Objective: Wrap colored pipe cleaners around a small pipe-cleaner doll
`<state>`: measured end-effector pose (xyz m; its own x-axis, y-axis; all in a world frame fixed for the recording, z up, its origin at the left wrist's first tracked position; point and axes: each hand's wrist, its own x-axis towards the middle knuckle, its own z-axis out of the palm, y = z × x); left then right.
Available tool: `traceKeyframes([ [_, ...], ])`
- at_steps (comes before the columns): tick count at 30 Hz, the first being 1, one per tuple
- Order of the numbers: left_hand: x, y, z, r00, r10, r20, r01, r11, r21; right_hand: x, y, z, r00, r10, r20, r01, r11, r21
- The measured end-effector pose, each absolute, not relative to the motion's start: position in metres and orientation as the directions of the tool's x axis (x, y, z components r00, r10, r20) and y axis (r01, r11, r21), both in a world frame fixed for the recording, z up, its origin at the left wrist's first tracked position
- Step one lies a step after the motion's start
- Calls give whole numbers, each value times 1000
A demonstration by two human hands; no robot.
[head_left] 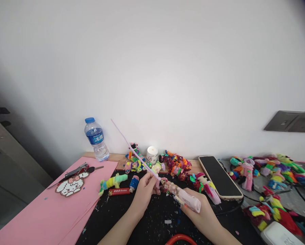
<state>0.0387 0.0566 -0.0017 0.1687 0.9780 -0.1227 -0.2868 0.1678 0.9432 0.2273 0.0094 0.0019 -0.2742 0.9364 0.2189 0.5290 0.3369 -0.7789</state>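
My left hand (145, 191) pinches a long lilac pipe cleaner (132, 149) near its lower end; the rest slants up to the left in front of the wall. My right hand (200, 206) is closed around what looks like a pale pink pen (190, 200). Fuzzy pinkish-brown wrapping (169, 188) covers the pen's far part, which points toward my left fingers. The pipe cleaner's lower end meets the wrapped tip there, but my fingers partly hide the join. Both hands are over a black mat (152, 221) strewn with small scraps.
Pipe-cleaner figures (179, 165) line the back, around a small white cup (152, 155). A phone (221, 177) lies right; more figures (248, 173) lie beyond. A water bottle (97, 139) and pink paper (52, 211) are left. Red handles (181, 237) show at the front.
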Motion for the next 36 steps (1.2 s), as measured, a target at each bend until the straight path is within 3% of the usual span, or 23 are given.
traceKeyframes([
  [36,35,53,-1,197,972,-132,-405,203,891,224,11,7,-240,943,231,503,324,-801],
])
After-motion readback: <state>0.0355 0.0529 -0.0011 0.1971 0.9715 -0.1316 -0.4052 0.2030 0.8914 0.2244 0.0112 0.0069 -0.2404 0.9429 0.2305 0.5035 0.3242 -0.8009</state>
